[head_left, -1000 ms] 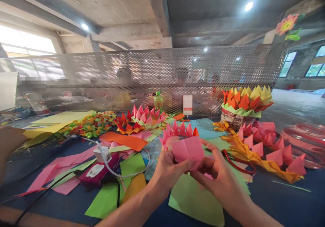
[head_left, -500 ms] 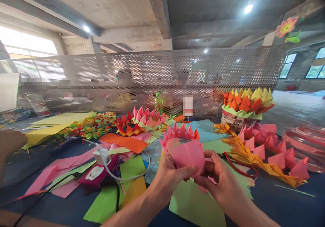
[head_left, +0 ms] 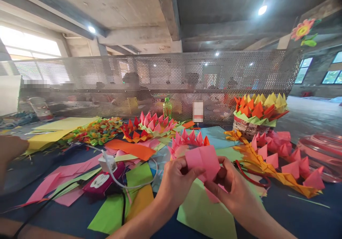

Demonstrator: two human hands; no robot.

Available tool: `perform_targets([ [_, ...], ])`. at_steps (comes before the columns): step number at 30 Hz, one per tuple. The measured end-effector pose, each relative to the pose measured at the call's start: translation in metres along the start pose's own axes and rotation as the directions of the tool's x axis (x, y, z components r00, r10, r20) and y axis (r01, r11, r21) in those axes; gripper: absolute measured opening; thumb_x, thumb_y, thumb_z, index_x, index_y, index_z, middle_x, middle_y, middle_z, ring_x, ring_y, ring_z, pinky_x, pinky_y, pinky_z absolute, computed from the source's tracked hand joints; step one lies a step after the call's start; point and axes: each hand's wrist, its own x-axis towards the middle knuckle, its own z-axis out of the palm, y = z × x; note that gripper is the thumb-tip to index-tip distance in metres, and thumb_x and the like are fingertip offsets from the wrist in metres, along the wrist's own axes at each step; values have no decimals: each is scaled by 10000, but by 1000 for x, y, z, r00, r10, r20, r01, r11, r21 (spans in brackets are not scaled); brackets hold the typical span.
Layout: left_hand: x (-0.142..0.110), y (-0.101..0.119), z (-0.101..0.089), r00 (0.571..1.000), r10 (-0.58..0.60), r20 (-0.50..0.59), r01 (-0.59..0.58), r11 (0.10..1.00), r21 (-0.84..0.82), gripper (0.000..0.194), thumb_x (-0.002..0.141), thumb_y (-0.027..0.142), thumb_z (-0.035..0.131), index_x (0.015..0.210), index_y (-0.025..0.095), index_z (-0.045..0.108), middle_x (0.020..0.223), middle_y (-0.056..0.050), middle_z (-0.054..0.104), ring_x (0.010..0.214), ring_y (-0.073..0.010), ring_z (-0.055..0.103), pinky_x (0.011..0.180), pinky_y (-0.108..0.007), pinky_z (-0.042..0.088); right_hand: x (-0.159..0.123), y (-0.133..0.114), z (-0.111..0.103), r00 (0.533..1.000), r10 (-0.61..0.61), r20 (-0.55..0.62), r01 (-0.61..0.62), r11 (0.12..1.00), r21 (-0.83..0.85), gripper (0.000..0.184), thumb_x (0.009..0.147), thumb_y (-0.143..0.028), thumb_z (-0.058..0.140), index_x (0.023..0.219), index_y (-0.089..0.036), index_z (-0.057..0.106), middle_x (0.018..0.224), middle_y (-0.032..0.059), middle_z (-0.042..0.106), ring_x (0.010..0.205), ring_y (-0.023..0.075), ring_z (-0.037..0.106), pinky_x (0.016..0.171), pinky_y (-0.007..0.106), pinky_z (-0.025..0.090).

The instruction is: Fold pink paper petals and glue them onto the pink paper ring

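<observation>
A folded pink paper piece [head_left: 204,159] is held up over the table between both my hands. My left hand [head_left: 175,182] pinches its lower left edge with thumb and fingers closed. My right hand [head_left: 232,189] grips its lower right side from below, fingers curled. Just behind the piece lies a ring of pink folded points [head_left: 187,139]. Under my hands a light green sheet [head_left: 205,214] lies flat on the dark blue table [head_left: 299,210].
Loose coloured sheets, a white charger with cable [head_left: 108,162] and a magenta pouch [head_left: 103,182] lie at left. Red-handled scissors [head_left: 252,175], orange and pink folded chains [head_left: 280,167] and a basket of folded points [head_left: 258,116] stand at right. A perforated metal screen [head_left: 160,82] runs behind; another person's hand [head_left: 10,148] shows far left.
The pink piece has turned and shifted a little to the right in my hands; my fingers have regripped its lower edge.
</observation>
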Motion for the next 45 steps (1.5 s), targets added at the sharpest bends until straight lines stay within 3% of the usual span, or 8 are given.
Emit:
perform_targets([
  [7, -1, 0, -2, 991, 131, -32, -123, 973, 193, 511, 867, 510, 530, 518, 148, 440, 525, 38, 326, 508, -80, 280, 480, -228, 213, 0, 5, 0, 999, -4, 36, 1, 996, 94, 454, 796, -442, 697, 1120, -230, 458, 709, -26, 543, 638, 142, 511, 643, 281, 459],
  [15, -2, 0, -1, 997, 37, -72, -37, 999, -8, 566, 738, 654, 600, 502, 164, 444, 462, 41, 356, 458, -79, 286, 438, -215, 223, 0, -4, 2, 997, -18, 70, 7, 988, 155, 461, 787, -443, 711, 1111, -209, 481, 874, 43, 635, 723, 152, 543, 591, 242, 426],
  [22, -5, -2, 0, 982, 173, -73, -174, 985, -14, 506, 812, 588, 574, 564, 154, 497, 546, 23, 415, 524, -93, 353, 501, -221, 286, 4, 1, 2, 1000, 15, 24, -20, 982, 188, 514, 731, -496, 742, 1069, -231, 461, 760, 8, 624, 754, 200, 606, 621, 291, 475],
  [26, -6, -6, 7, 991, 82, 108, -73, 994, -86, 370, 718, 470, 739, 889, 149, 667, 739, -24, 607, 597, -116, 473, 541, -216, 361, 6, 5, 2, 999, 5, -44, 5, 977, 215, 589, 695, -517, 767, 1083, -228, 432, 754, 18, 658, 671, 182, 608, 625, 305, 496],
  [32, -3, -1, 7, 991, -45, 126, 84, 941, -328, 271, 741, 380, 719, 755, 116, 660, 624, -12, 598, 571, -108, 512, 564, -211, 428, 2, 6, 1, 996, 85, 38, -87, 995, 54, 538, 765, -471, 731, 1142, -219, 441, 738, -1, 631, 630, 147, 571, 521, 228, 425],
  [37, 1, 11, 2, 990, -101, 100, 129, 932, -340, 322, 755, 427, 683, 732, 107, 649, 656, -48, 643, 567, -127, 557, 537, -226, 472, 3, 2, -5, 996, -48, -81, 41, 996, -82, 336, 903, -490, 538, 1103, -229, 471, 881, 34, 621, 733, 158, 573, 600, 253, 455],
  [41, 0, 11, 2, 959, -109, 260, 200, 913, -355, 333, 781, 421, 665, 730, 92, 657, 668, -89, 676, 585, -138, 596, 540, -221, 459, 6, 0, -14, 961, -186, -206, 135, 962, -239, 218, 939, -397, 484, 1079, -232, 496, 986, 57, 591, 808, 168, 566, 714, 274, 477],
  [45, -1, 6, 2, 925, -129, 358, 264, 894, -361, 342, 764, 433, 693, 712, 101, 627, 582, -47, 631, 491, -93, 535, 515, -203, 426, 7, 1, -22, 939, -301, -168, 248, 928, -280, 285, 886, -170, 449, 1154, -261, 485, 1126, 57, 550, 978, 178, 549, 812, 270, 483],
])
